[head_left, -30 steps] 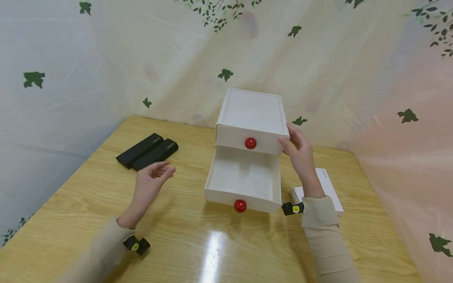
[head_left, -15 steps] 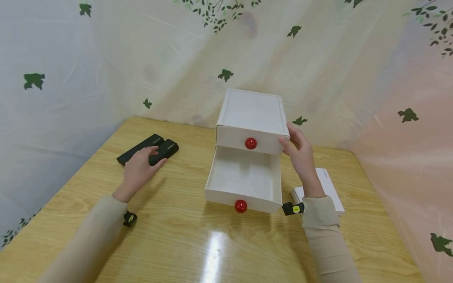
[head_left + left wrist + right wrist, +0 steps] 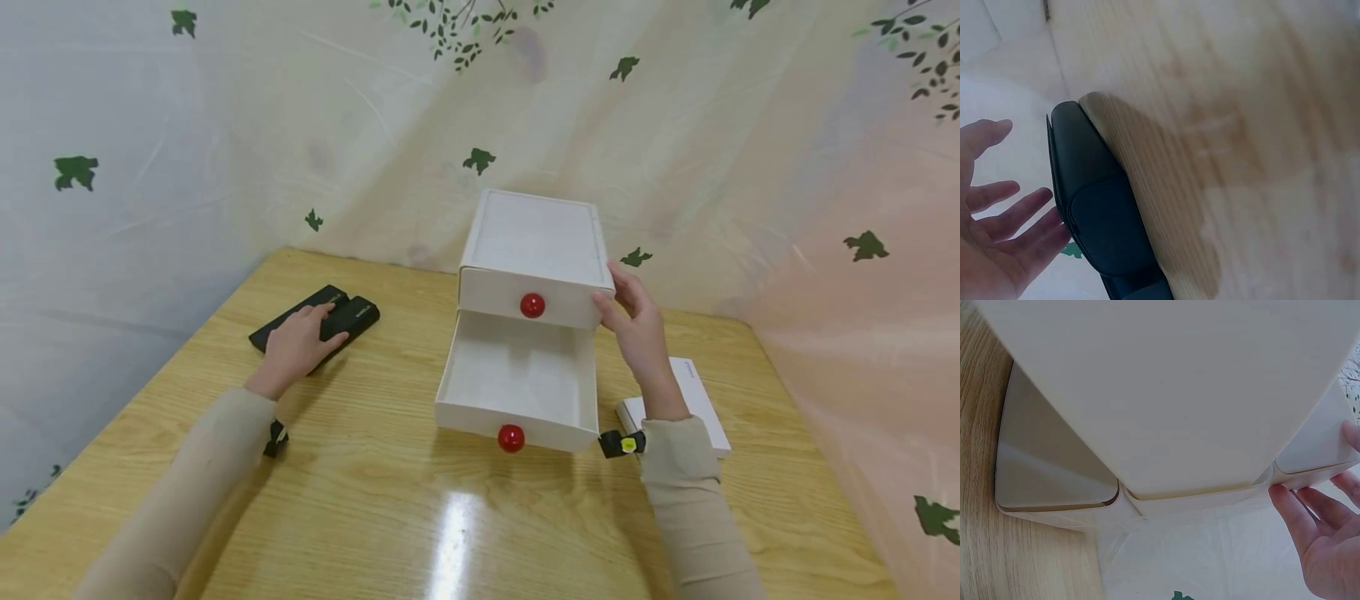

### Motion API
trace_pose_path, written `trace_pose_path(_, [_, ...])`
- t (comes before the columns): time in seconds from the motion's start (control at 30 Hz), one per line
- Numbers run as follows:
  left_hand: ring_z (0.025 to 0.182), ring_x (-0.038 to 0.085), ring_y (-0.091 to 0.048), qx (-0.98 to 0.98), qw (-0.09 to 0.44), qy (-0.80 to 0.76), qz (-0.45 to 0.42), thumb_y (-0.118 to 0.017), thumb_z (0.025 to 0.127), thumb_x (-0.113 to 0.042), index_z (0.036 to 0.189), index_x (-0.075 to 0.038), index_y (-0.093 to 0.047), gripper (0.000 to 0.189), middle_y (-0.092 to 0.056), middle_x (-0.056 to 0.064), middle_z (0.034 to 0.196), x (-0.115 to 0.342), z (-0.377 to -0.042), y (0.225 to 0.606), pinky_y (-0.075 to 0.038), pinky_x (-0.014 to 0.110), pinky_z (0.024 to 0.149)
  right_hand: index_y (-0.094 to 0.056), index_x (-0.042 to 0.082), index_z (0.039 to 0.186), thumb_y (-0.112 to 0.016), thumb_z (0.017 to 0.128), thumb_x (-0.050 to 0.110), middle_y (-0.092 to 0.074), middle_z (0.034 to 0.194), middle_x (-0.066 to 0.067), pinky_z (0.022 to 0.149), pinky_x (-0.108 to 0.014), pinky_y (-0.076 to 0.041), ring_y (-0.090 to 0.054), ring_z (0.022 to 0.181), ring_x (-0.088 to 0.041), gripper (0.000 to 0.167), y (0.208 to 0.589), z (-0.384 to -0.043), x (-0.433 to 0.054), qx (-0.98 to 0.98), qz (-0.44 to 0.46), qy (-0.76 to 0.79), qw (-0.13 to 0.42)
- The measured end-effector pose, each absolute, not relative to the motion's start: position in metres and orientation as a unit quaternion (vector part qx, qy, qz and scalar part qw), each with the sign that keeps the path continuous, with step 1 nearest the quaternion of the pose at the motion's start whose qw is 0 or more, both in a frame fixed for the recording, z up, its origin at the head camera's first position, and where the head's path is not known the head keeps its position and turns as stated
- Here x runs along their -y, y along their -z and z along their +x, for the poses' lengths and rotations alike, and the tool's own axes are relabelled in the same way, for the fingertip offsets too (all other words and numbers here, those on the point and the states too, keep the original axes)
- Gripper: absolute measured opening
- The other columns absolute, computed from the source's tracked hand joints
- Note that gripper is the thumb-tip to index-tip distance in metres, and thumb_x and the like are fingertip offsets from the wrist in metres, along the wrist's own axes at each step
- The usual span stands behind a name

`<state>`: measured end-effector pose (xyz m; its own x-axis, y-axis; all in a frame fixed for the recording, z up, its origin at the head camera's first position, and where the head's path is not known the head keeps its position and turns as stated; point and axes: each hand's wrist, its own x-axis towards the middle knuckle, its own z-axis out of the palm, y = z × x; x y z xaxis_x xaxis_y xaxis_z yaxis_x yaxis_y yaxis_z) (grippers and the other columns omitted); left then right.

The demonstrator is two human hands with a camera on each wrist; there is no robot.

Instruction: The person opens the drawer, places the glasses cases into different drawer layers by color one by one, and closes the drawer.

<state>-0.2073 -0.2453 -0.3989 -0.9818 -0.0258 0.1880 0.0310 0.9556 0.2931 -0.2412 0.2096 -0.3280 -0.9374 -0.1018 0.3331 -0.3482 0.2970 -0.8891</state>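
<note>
Two black cases lie side by side near the table's far left corner, set slantwise to its left edge: the outer black case (image 3: 281,321) and the inner black case (image 3: 356,317). Each bears a short line of pale lettering near its far end, too small for you to read with certainty.

Your left hand (image 3: 297,340) is over the pair, fingers reaching across the inner black case and thumb spread along its right side. In the left wrist view your fingers are extended and loose, gripping nothing; whether the fingertips touch the case you cannot tell.

Your right hand (image 3: 637,329) pinches the front right corner of the white drawer unit (image 3: 536,237), thumb on the front and fingers along the side. The unit stands toward the table's far edge, right of the middle. Its upper drawer (image 3: 487,292) is closed, with a round red knob (image 3: 532,305); its lower drawer (image 3: 480,417) stands open toward you, with a matching red knob (image 3: 512,438). No writing can be made out on either front.

Toward the right edge of the table (image 3: 375,517), white packaging (image 3: 699,400) lies partly hidden behind your right forearm; small print shows near its far end, also unreadable. Behind the far edge hangs a pale cloth (image 3: 360,100) printed with green leaves.
</note>
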Motion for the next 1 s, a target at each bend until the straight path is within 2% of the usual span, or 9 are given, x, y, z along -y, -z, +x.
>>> trace_pose_path(0.13, [0.123,0.049,-0.049,0.988,0.066,0.138,0.005,-0.061,0.094,-0.035,0.142,0.004,-0.042,0.064,-0.051,0.031,0.135,0.248,-0.214,0.399,-0.048,0.064,0.088,-0.038,0.019,0.149,-0.058,0.097,0.031,-0.045,0.149,-0.009,0.079,-0.007,-0.05,-0.044,0.137,-0.027,0.057,0.328,-0.241,-0.21,0.799,0.139,-0.576,0.107])
trace_pose_path(0.37, [0.116,0.048,-0.054,0.992,0.031,0.122,0.011,-0.062,0.094,-0.031,0.14,0.007,-0.042,0.063,-0.052,0.034,0.132,0.254,-0.225,0.403,-0.05,0.062,0.088,-0.038,0.018,0.149,-0.058,0.096,0.033,-0.045,0.149,-0.01,0.081,-0.01,-0.051,-0.045,0.136,-0.028,0.058,0.328,-0.242,-0.21,0.8,0.137,-0.573,0.11])
trace_pose_path(0.57, [0.113,0.047,-0.057,0.993,0.031,0.113,0.003,-0.067,0.091,-0.025,0.139,0.007,-0.044,0.061,-0.055,0.034,0.127,0.253,-0.226,0.405,-0.052,0.059,0.085,-0.038,0.018,0.149,-0.058,0.097,0.035,-0.045,0.149,-0.01,0.083,-0.012,-0.052,-0.044,0.137,-0.027,0.058,0.329,-0.242,-0.21,0.805,0.138,-0.566,0.109])
trace_pose_path(0.8, [0.102,0.043,-0.061,0.993,0.036,0.114,-0.027,-0.071,0.088,-0.025,0.138,0.004,-0.047,0.062,-0.061,0.03,0.116,0.243,-0.218,0.404,-0.055,0.053,0.076,-0.037,0.018,0.149,-0.057,0.097,0.035,-0.044,0.15,-0.009,0.085,-0.015,-0.052,-0.043,0.137,-0.028,0.059,0.33,-0.243,-0.21,0.808,0.139,-0.561,0.11])
trace_pose_path(1.0, [0.108,0.042,-0.06,0.992,0.031,0.111,-0.048,-0.073,0.087,-0.027,0.136,0.002,-0.05,0.062,-0.059,0.029,0.123,0.225,-0.212,0.405,-0.055,0.054,0.079,-0.038,0.018,0.149,-0.058,0.097,0.035,-0.044,0.15,-0.008,0.084,-0.012,-0.051,-0.043,0.138,-0.027,0.059,0.328,-0.242,-0.21,0.805,0.137,-0.567,0.106])
